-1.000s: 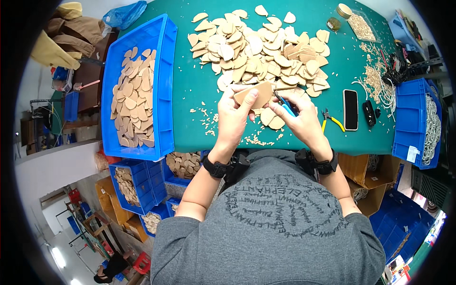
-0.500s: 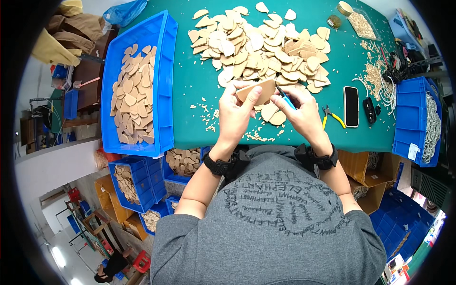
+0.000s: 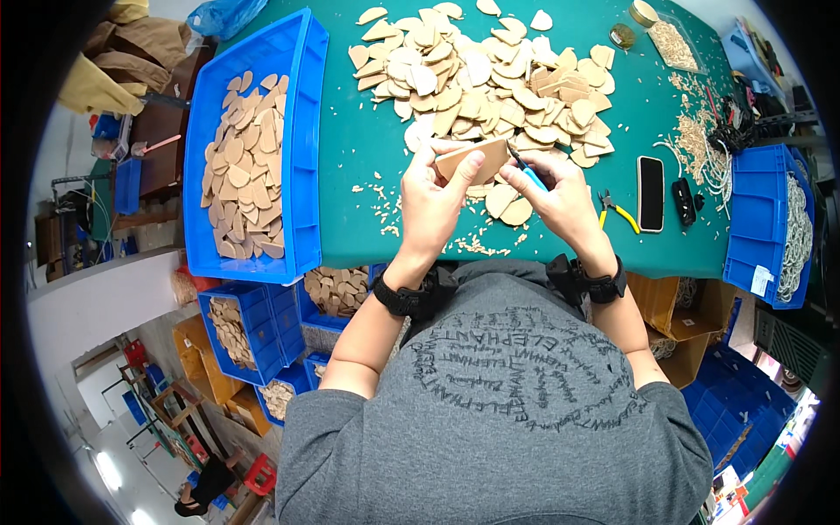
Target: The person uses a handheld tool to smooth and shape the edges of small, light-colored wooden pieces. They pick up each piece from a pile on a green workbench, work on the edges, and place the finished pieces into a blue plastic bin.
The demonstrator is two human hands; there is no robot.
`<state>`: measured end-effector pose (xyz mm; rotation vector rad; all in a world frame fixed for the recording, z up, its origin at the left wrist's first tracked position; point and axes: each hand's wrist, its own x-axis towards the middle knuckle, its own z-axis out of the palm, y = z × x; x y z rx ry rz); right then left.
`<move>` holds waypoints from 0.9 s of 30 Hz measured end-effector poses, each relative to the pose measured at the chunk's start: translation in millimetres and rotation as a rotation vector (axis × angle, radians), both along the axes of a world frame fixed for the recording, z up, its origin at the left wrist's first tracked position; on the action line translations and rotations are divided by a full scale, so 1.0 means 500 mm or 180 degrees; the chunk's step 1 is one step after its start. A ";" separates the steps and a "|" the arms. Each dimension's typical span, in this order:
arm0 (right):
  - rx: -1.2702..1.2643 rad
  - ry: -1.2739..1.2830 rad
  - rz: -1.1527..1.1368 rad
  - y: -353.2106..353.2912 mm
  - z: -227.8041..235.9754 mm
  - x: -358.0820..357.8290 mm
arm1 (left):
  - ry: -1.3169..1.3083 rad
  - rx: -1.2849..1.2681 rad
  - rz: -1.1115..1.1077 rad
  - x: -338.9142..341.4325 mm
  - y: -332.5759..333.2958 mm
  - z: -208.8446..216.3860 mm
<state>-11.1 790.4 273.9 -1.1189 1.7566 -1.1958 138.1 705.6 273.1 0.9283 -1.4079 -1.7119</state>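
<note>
Tan pc [image 3: 493, 159] — btwn hands [image 3: 430, 206], L-held

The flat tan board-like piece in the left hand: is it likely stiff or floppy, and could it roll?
The flat tan board-like piece is probably stiff, since it shows no sag in the left hand. It looks thin, so likely light. Being broad and flat, it would probably slide, not roll.

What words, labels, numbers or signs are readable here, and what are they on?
Grey shirt: dark lettering, partly legible; I won't copy its wording.
White label on the blue bin at right: too small to read.
Tan piece in the left hand: no lettering visible.
</note>
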 end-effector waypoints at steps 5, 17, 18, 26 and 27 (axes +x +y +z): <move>0.0112 -0.0210 0.0061 -0.009 -0.008 0.000 | -0.0114 0.0035 0.0006 0.005 -0.008 -0.013; 0.0057 -0.0306 -0.0360 -0.004 -0.032 -0.002 | -0.0697 -0.0682 0.1377 0.139 -0.132 -0.026; 0.0074 -0.0356 -0.0429 0.001 -0.037 -0.005 | -0.0904 -0.1173 0.1906 0.193 -0.187 -0.056; 0.0253 -0.0367 -0.0538 0.030 -0.043 -0.015 | -0.2651 -0.2642 0.0471 0.044 -0.271 -0.248; 0.0255 -0.0296 -0.0594 0.034 -0.045 -0.018 | -0.2716 -0.1915 0.0059 -0.009 -0.245 -0.255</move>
